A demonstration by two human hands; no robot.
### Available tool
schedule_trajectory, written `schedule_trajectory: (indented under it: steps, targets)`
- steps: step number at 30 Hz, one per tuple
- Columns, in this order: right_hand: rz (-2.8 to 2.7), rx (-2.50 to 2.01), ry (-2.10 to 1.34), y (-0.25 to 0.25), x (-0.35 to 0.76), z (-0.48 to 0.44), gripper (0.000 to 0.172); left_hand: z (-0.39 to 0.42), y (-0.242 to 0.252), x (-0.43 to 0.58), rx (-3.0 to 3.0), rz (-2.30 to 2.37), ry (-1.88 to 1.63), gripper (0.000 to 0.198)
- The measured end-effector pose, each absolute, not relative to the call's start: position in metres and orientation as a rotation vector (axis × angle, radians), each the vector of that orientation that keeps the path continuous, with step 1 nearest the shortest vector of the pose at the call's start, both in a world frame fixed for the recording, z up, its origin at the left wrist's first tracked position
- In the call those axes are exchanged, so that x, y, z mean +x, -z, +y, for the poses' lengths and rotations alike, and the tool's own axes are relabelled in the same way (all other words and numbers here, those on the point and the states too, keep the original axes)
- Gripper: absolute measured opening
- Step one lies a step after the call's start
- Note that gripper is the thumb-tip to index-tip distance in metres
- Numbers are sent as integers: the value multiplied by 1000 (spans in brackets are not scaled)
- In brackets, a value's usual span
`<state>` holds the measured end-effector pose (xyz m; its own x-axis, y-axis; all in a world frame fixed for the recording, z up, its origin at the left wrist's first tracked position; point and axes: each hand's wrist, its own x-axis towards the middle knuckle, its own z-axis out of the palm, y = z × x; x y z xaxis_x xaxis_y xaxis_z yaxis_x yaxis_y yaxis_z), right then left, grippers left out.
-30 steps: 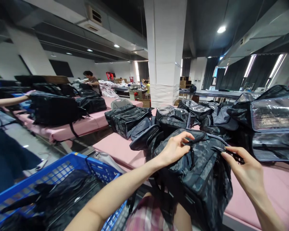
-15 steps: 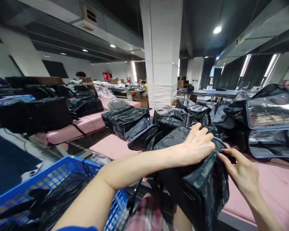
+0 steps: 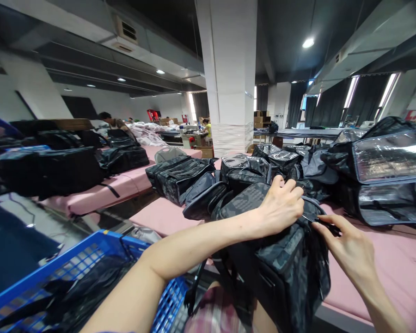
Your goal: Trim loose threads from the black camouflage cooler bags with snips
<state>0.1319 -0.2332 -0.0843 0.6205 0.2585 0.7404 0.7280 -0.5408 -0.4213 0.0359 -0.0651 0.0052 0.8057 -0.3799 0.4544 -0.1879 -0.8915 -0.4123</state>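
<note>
A dark camouflage backpack (image 3: 279, 254) is propped in front of me, over my lap and against the pink table edge. My left hand (image 3: 282, 203) reaches across its top with curled fingers, pinching the bag's fabric near the upper seam; the fingertips are partly hidden. Close beside it, my right hand (image 3: 348, 240) is closed around black-handled thread snips (image 3: 333, 227). Their thin metal blade points left toward the seam under my left hand. The backpack's lower front hangs down between my arm and the table.
A blue plastic crate (image 3: 100, 240) holding black bags stands at my lower left. Several camouflage bags (image 3: 180, 178) lie along the pink table (image 3: 384, 259), with an open silver-lined bag (image 3: 391, 157) at right. Across the aisle a person (image 3: 113, 122) bends behind more bags.
My left hand has shifted slightly left along the backpack's top, and more of the snips' metal blade shows. The co-worker at the back left has bent lower.
</note>
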Motion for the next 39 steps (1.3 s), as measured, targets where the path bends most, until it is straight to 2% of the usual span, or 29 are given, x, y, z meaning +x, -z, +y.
schedule_trajectory:
  steps: [10,13,18,25,32,39]
  targets:
    - [-704,-2128,671,88,135,-231,70,-60,-14,31,-2791,595,429,23]
    - [-694,-2148,656,86,133,-231,71,-60,-18,30,-2777,571,464,27]
    - [-704,-2172,649,83,133,-230,74,-59,-19,29,-2758,626,420,16]
    - [-721,-2153,700,86,137,-232,71,-56,-5,38,-2641,713,550,14]
    - [-762,-2132,724,85,134,-232,69,-60,-19,31,-2627,721,427,15]
    - [-756,-2128,709,88,137,-235,66,-58,-9,39,-2490,874,567,12]
